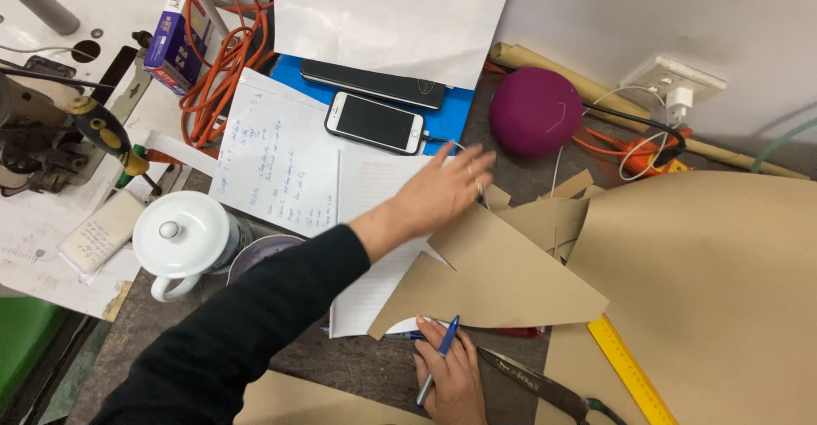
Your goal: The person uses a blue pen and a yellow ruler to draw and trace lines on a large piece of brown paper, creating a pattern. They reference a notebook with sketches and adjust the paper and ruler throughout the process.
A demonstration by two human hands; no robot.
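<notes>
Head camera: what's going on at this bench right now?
A person is working with brown paper pieces. The left hand reaches across an open notebook to the edge of a cut brown paper piece. The right hand holds a blue pen at that piece's lower edge. A yellow ruler lies nearby.
</notes>
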